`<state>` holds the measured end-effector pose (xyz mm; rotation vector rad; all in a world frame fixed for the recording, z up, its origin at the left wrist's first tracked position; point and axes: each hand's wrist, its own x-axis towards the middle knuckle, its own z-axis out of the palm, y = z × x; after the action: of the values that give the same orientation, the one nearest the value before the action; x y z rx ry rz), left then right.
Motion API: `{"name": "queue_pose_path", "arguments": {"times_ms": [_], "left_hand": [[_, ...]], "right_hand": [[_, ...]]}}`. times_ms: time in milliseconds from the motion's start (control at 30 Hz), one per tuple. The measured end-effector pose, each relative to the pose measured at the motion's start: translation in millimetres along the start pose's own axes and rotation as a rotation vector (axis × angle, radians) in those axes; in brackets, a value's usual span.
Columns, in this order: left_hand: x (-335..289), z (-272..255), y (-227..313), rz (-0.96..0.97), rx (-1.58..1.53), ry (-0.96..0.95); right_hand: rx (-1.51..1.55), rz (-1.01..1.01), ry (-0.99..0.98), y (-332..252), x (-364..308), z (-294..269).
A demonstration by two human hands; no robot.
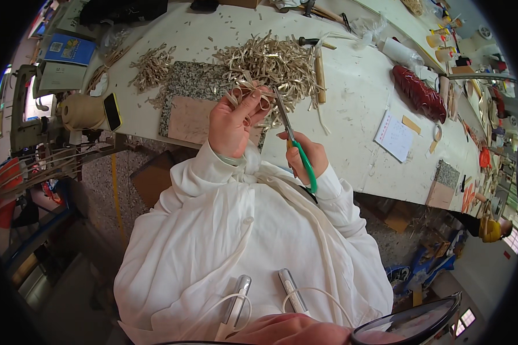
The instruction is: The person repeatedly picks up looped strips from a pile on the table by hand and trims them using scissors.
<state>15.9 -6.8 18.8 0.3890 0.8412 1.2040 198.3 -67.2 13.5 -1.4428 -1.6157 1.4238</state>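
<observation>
My left hand (pixel 234 125) is closed on a few thin tan strips (pixel 240 94), some curled into loops around the fingers. In my right hand (pixel 312 154) is a pair of scissors (pixel 307 167) with green handles. Its metal blades point up and left, with the tips beside the strips at my left fingertips; whether they touch cannot be made out. Just beyond both hands lies a large heap of shiny tan strips (pixel 270 57). Under and left of my left hand are a speckled stone slab (pixel 184 77) and a pinkish-brown board (pixel 184 118).
A smaller strip pile (pixel 152 68) lies left of the slab. A hammer (pixel 309 42) and a wooden rod (pixel 320 80) border the heap. Rightward are a written sheet (pixel 393 135) and a dark red wrapped bundle (pixel 419 95). At left, a phone (pixel 113 112) leans by a thread cone (pixel 82 111).
</observation>
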Motion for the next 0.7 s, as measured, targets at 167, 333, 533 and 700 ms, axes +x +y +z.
{"name": "queue_pose_path", "arguments": {"times_ms": [167, 333, 533, 700], "left_hand": [[1.0, 0.6, 0.6, -0.006, 0.008, 0.0], [1.8, -1.0, 5.3, -0.021, 0.022, -0.012], [1.1, -9.8, 16.4, -0.189, 0.307, -0.115], [-5.8, -12.4, 13.2, -0.288, 0.454, -0.187]], "right_hand": [[0.009, -0.018, 0.021, 1.4, -0.3, 0.9], [0.004, 0.152, -0.036, -1.4, -2.7, -4.9], [-0.034, 0.039, -0.004, 1.3, -5.9, -5.6], [-0.087, 0.056, -0.058, -0.2, -6.3, -7.7]]}}
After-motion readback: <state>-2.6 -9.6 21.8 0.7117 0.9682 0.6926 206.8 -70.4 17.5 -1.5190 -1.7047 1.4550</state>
